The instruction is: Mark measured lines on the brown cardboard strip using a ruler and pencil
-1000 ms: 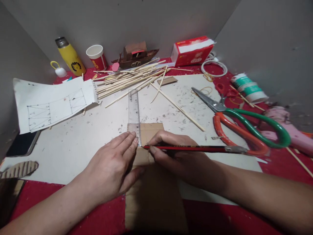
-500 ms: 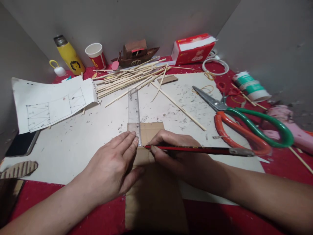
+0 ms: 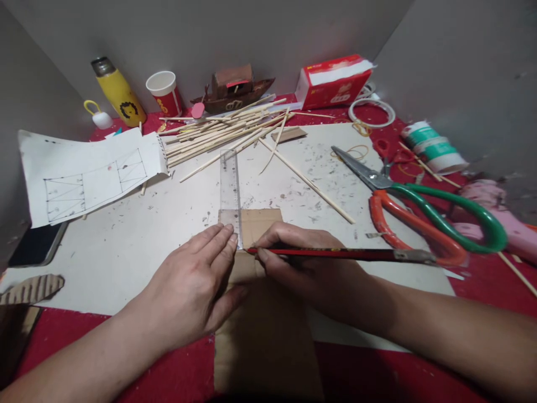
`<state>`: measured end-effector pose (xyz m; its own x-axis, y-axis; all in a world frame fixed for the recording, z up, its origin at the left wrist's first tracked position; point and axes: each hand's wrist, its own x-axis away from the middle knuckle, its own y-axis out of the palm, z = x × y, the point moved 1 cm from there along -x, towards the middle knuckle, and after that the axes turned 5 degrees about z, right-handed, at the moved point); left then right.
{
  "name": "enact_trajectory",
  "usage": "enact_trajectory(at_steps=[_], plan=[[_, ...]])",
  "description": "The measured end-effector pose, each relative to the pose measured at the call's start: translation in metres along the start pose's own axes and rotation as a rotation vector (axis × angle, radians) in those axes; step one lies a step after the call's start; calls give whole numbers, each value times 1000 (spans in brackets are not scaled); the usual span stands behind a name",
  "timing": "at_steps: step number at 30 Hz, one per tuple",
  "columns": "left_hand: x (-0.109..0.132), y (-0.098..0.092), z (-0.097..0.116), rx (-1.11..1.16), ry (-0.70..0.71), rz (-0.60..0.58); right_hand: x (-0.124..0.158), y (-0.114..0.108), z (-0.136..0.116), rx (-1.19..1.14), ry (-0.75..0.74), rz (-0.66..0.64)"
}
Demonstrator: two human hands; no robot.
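My left hand (image 3: 197, 274) lies flat, fingers pressed together, holding a clear plastic ruler (image 3: 229, 187) down over the upper end of a brown cardboard strip (image 3: 266, 347). My right hand (image 3: 310, 266) pinches a red-and-black pencil (image 3: 344, 254) between thumb and forefinger, its tip at the cardboard just beside the ruler's lower end. The strip lies partly on a pale, marked board (image 3: 121, 240) in front of me.

Along the back stand the containers. A yellow bottle (image 3: 119, 92) with a lion's face and steel neck hides its contents. Beside it, a red-and-white paper cup (image 3: 172, 105) shows its white inner wall; I cannot see its bottom. Farther right, past a brown model boat (image 3: 233, 89), a red tissue pack (image 3: 323, 96) shows white tissue (image 3: 335, 71) along its top opening.
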<state>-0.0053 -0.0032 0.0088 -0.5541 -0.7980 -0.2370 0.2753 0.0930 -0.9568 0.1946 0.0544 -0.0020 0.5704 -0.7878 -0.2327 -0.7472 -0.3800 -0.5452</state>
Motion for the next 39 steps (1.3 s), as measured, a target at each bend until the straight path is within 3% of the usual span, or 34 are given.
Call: enact_trajectory(at_steps=[39], plan=[[0,0,0,-8,2,17,-3,-4,-2,-42,75,-8]])
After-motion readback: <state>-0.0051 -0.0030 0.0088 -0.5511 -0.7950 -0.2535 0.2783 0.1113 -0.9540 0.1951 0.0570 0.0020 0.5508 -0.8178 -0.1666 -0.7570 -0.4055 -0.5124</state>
